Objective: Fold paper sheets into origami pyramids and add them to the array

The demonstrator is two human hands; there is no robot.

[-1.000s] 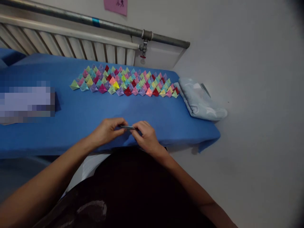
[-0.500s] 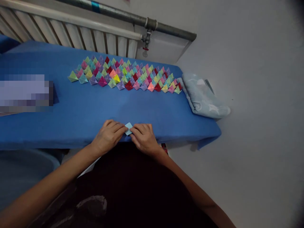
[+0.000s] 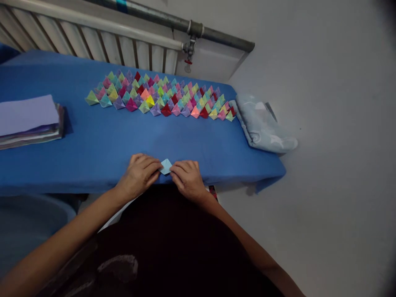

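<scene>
A small light-blue folded paper (image 3: 166,166) is held between both hands just above the near edge of the blue-covered table (image 3: 123,136). My left hand (image 3: 140,173) pinches its left corner, fingers pressed together. On the opposite corner, my right hand (image 3: 187,177) has a similar closed grip. Rows of colorful folded paper boats (image 3: 161,97) stand farther back on the cloth, in pink, green, purple, red, yellow and blue.
At the left lies a stack of colored paper sheets (image 3: 29,117). A folded grey-blue cloth (image 3: 262,126) rests at the table's right end. Behind the table are a radiator (image 3: 89,39) and a pipe (image 3: 222,37). A blue tub (image 3: 34,218) is below left.
My left hand has shifted slightly left, so more of the light-blue paper shows between my fingers. The camera view has moved a little. The paper stack now appears clearly rather than pixelated.
</scene>
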